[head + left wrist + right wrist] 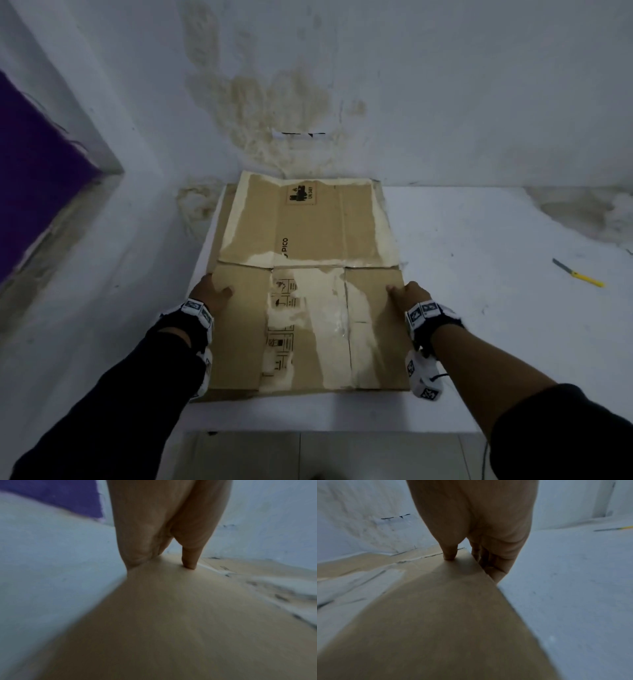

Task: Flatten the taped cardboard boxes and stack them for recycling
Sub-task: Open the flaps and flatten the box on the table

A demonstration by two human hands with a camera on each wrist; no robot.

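The flattened cardboard box (308,291) lies on the white counter (479,308), its far end against the wall and its near end close to the counter's front edge. It looks light and fairly stiff across each panel but hinged at the crease that runs across its middle, so it would likely flop there if lifted from one end; the torn, peeled patches on its face suggest the surface paper is weak and would tear further under dragging. The long side edges near that crease seem the best place to take hold, and that is where both hands are. The left hand (214,294) grips the left edge, thumb on top and fingers (137,555) curled down over the side. The right hand (409,294) mirrors it on the right edge, thumb pressed on the top face, fingers (494,566) wrapped under. Both forearms reach forward roughly parallel. A yellow-handled cutter (579,273) lies well apart to the right.
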